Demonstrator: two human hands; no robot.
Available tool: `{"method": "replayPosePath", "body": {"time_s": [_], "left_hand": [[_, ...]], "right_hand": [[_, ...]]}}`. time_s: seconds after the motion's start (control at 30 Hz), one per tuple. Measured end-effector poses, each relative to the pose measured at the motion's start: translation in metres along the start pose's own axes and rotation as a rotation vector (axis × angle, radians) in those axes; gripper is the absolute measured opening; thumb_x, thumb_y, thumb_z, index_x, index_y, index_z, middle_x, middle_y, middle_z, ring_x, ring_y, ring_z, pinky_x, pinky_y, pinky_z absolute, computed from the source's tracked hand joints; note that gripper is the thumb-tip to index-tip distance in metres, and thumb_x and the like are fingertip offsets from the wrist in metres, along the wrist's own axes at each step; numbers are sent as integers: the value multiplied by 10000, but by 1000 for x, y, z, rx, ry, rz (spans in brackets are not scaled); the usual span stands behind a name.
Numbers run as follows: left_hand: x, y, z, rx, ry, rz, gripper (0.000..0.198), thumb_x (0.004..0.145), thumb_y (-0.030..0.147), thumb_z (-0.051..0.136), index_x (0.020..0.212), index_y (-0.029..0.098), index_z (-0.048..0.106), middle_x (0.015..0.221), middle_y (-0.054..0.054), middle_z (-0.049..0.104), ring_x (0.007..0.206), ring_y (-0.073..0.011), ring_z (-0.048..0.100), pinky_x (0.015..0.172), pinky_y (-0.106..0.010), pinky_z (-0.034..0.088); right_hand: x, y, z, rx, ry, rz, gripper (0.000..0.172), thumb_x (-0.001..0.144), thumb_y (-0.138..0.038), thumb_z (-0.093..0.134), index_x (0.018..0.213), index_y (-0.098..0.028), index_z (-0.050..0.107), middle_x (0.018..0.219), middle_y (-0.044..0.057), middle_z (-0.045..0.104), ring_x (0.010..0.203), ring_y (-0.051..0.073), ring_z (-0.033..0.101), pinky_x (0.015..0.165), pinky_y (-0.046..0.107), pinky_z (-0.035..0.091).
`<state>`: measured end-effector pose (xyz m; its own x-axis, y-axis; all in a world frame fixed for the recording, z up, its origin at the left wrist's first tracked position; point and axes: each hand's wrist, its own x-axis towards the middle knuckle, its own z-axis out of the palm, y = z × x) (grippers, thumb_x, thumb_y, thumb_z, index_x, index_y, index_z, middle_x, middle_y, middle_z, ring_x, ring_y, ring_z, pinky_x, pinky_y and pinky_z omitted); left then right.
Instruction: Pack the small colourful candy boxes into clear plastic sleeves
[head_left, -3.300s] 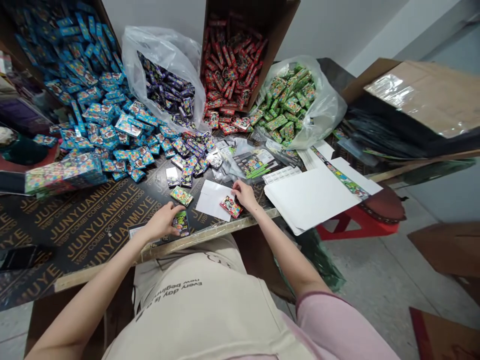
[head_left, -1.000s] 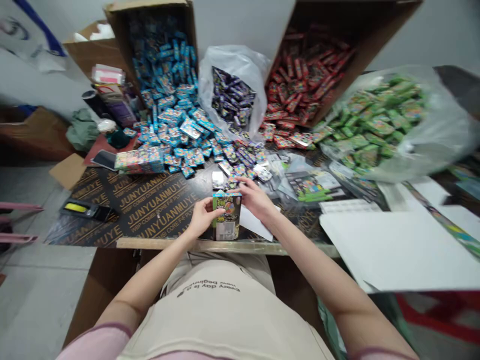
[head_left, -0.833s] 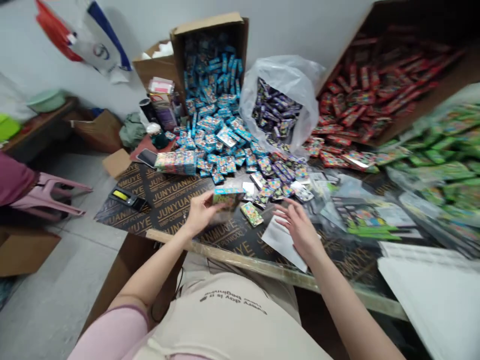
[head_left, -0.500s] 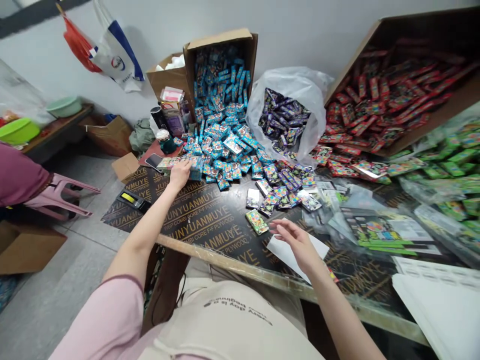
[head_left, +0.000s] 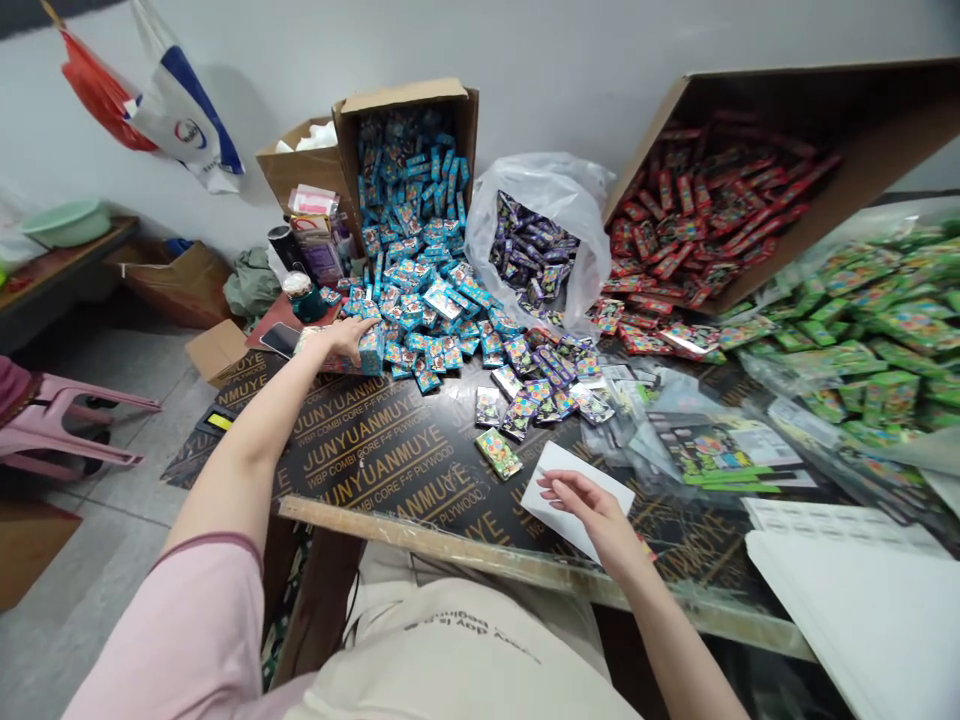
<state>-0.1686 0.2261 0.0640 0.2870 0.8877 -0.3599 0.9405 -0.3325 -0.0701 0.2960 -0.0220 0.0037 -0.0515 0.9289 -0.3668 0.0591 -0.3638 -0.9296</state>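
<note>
My left hand [head_left: 346, 338] lies over a long row of small packs [head_left: 371, 352] at the left of the table, its fingers stretched across the top. Part of the row is hidden under that hand and forearm. My right hand [head_left: 585, 503] hovers by the front edge, fingers loosely bent and apart, holding nothing. Beneath it is a white sheet [head_left: 553, 468]. Just left of the sheet lies a single green pack [head_left: 498, 454]. Several purple packs [head_left: 519, 412] lie loose behind it, and a heap of blue packs [head_left: 420, 290] spreads to the right of my left hand.
At the back, a tipped carton [head_left: 470, 140] spills blue packs, beside a clear bag [head_left: 598, 245] of purple ones. A larger carton [head_left: 847, 90] holds red packs. Green packs [head_left: 885, 330] fill the right side. A phone [head_left: 280, 340] and a jar [head_left: 304, 300] stand near my left hand.
My left hand has slid a little to the right along the row, its fingers now more stretched. My right hand has moved over the white sheet. The whole view has shifted slightly.
</note>
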Motion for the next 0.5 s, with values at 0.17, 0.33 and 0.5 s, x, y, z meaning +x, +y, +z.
{"method": "replayPosePath", "body": {"time_s": [0.17, 0.33, 0.5], "left_hand": [[7, 7, -3, -5, 22, 105, 1293, 494, 482, 791, 1516, 276, 25, 1441, -166, 375, 1291, -375, 416, 1012, -443, 379], [12, 18, -8, 35, -34, 113, 1219, 528, 365, 755, 1519, 246, 56, 1302, -149, 500, 1161, -353, 527, 937, -396, 422], [1, 2, -9, 39, -1, 74, 1335, 491, 504, 786, 1518, 249, -28, 1406, -186, 394, 1260, -398, 425, 1016, -471, 344]], "right_hand": [[4, 4, 1, -23, 2, 16, 565, 623, -669, 724, 912, -184, 697, 979, 121, 718, 857, 248, 675, 811, 392, 520], [7, 4, 7, -9, -5, 9, 556, 627, -671, 718, 908, -192, 692, 968, 108, 717, 873, 252, 673, 826, 398, 517], [6, 11, 5, -6, 0, 33, 558, 617, -662, 728, 921, -195, 694, 989, 111, 722, 881, 258, 675, 832, 402, 515]]}}
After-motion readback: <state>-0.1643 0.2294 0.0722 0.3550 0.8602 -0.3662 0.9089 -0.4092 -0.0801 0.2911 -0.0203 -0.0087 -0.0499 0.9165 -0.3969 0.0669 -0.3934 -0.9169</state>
